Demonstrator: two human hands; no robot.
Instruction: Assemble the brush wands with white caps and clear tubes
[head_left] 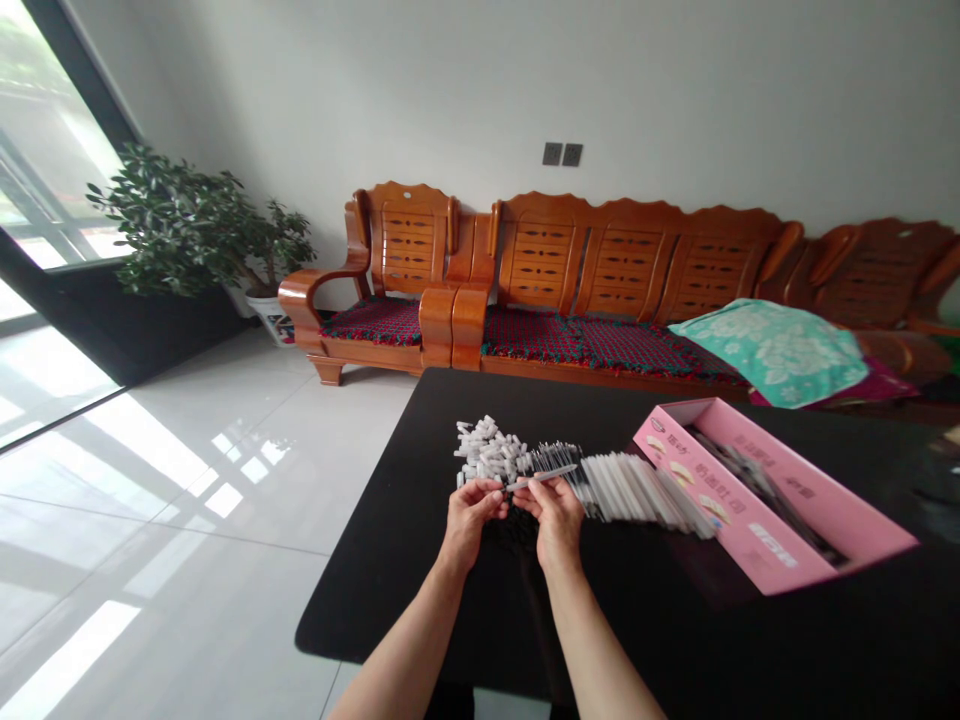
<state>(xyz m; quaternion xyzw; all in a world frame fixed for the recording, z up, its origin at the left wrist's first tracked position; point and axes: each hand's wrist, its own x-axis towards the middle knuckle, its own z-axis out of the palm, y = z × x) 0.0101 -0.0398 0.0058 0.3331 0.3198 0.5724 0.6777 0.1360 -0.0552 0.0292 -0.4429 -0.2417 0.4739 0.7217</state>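
- Backed by a pale wall (360,90), with carved wooden seating (544,265) along it, topped at the right by a turquoise floral cloth (780,350).
- Fitted with a black table (390,560) in front of the seating, on glossy floor tiles (247,560).
- Laid out on the table, left to right: pile of short white pieces (484,452), bundle of thin dark rods (555,457), row of pale tubes (637,490), open pink box (739,520) with dark contents, not identifiable.
- Held above the table, beside the white pile: slim pen-like tube (553,475), right end tilted slightly up.
- Pinched around the tube: thumb and fingers of the right hand (557,515).
- Drawn together at the tube's left end: thumb and fingertips of the left hand (469,512); exact grip too small to tell.
- Spread beneath the hands: small black pieces (516,530), indistinct.
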